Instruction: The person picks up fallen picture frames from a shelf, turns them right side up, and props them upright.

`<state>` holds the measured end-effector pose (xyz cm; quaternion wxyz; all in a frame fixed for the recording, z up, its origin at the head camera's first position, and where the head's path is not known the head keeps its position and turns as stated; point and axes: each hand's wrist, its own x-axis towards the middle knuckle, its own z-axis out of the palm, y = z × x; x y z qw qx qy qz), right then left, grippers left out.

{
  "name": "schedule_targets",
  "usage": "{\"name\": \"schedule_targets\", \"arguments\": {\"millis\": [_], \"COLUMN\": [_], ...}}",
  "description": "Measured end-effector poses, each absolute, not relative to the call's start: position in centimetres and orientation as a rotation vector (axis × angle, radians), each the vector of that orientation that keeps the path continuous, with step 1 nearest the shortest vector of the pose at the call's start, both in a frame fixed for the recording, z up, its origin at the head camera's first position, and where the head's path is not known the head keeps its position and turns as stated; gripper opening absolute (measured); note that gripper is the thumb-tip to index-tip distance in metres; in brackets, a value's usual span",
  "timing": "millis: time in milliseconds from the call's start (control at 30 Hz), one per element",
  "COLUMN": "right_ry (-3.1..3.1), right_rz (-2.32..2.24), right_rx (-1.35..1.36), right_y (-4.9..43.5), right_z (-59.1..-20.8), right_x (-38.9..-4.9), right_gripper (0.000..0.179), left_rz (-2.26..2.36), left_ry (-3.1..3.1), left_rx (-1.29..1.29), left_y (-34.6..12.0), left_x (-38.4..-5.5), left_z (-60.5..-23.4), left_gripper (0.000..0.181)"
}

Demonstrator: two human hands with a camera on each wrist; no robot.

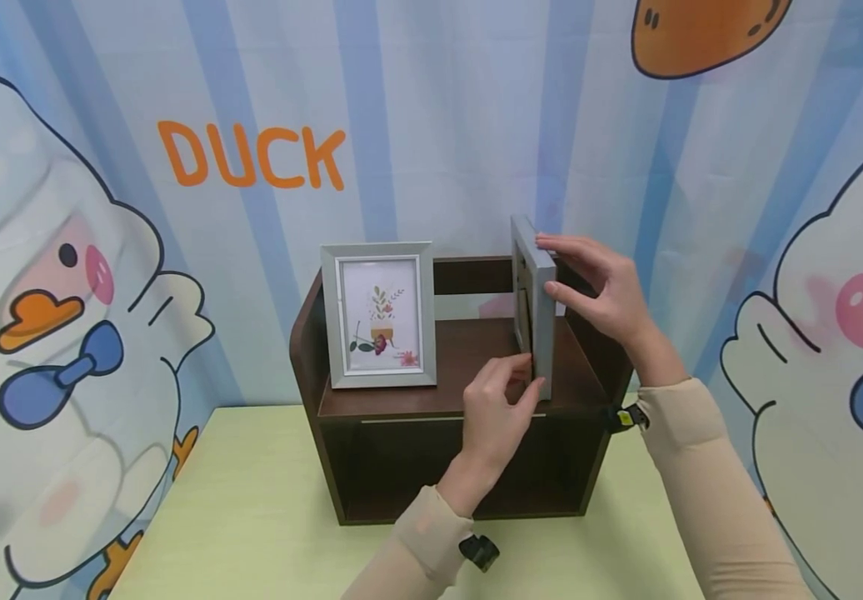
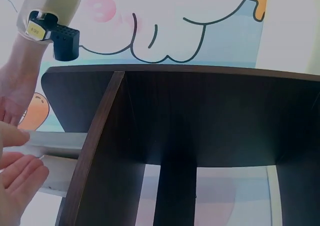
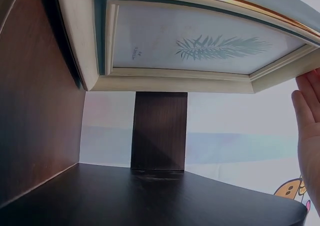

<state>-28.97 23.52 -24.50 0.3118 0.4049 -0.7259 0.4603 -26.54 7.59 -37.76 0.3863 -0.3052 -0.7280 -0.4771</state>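
Observation:
A picture frame (image 1: pixel 545 333) with a grey edge stands nearly edge-on at the right of the dark brown shelf's top (image 1: pixel 469 354). My right hand (image 1: pixel 604 287) grips its upper corner, thumb on the near edge and fingers on top. Lower down, my left hand (image 1: pixel 495 408) pinches the same frame near its bottom edge. In the right wrist view the frame's front shows a leaf print (image 3: pixel 222 48). To the left, a second grey picture frame (image 1: pixel 331 317) faces me upright, with a flower print inside.
The small two-tier shelf unit (image 1: pixel 326 467) stands on a pale green table (image 1: pixel 251 492). A raised side panel (image 1: pixel 310 333) bounds its top tier, and a rail (image 1: pixel 472 275) runs along the back. Behind hangs a blue striped curtain (image 1: pixel 461 108) with duck drawings.

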Motion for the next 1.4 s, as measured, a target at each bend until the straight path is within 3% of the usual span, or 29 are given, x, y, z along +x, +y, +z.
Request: {"name": "schedule_targets", "arguments": {"millis": [1400], "right_ry": [-1.949], "right_rz": [1.274], "right_rx": [1.032], "right_y": [23.6], "right_z": [-24.5], "right_x": [-28.7], "right_gripper": [0.046], "left_rz": [-1.393], "left_ry": [-1.952], "left_rx": [-0.641], "left_y": [7.9], "left_x": [-27.2], "left_z": [-39.1], "left_gripper": [0.02]}}
